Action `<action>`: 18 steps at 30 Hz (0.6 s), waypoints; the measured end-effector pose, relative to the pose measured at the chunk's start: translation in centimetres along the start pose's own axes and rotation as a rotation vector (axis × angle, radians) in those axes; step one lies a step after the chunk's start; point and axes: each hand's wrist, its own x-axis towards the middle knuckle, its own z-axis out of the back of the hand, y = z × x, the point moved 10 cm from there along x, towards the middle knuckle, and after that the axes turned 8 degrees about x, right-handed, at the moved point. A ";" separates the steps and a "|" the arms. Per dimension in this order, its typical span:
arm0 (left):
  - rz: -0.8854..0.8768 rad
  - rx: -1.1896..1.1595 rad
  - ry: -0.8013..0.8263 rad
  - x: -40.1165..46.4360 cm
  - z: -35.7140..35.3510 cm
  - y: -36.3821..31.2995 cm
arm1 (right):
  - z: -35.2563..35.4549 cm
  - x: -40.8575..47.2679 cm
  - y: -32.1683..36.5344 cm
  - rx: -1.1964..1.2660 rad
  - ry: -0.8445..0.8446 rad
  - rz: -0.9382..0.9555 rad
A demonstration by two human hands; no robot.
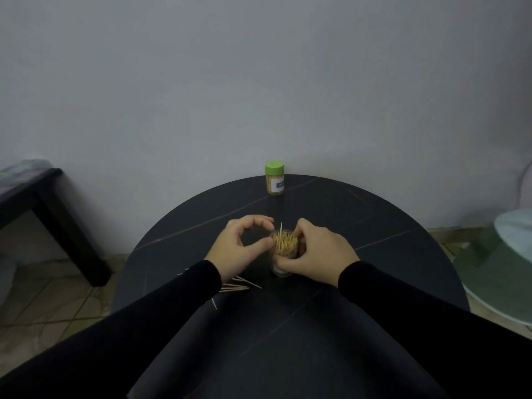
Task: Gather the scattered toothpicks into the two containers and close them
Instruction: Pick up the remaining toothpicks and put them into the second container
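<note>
An open clear container (284, 249) full of upright toothpicks stands mid-table, one toothpick sticking up above the rest. My right hand (316, 251) wraps around its right side and holds it. My left hand (241, 246) is just left of the rim, thumb and fingers curled apart with the thumb tip touching the container's edge; nothing shows in it. Several loose toothpicks (237, 285) lie on the table under my left wrist, partly hidden by the sleeve. A second container (275, 178) with a green lid on stands closed at the table's far edge.
The round black table (374, 254) stands against a grey wall. A dark bench (43, 203) is on the left over the tiled floor. A pale green round object (503, 263) sits off the table's right side.
</note>
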 end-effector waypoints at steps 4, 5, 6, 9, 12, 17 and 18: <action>-0.354 0.419 -0.003 -0.9 0.5 -3.7 | 0.0 0.1 -0.1 0.012 -0.005 -0.004; -0.455 0.576 0.016 -1.3 -0.2 -4.6 | -0.1 0.1 -0.1 0.008 0.003 -0.001; -0.532 0.701 0.023 -1.6 -0.8 -5.1 | -0.2 0.2 -0.1 0.003 0.011 -0.001; -0.631 0.830 0.013 -2.1 -1.6 -5.2 | -0.3 0.4 -0.3 0.000 0.014 -0.001; -0.522 0.679 0.015 -1.6 -0.6 -4.3 | -0.3 0.4 -0.2 -0.010 0.001 0.010; -0.421 0.692 0.150 -1.2 -0.1 -3.0 | -0.9 0.6 0.1 -0.048 -0.008 0.012; -0.408 0.660 0.150 -1.2 0.2 -3.0 | -1.0 0.6 0.1 -0.046 -0.012 0.011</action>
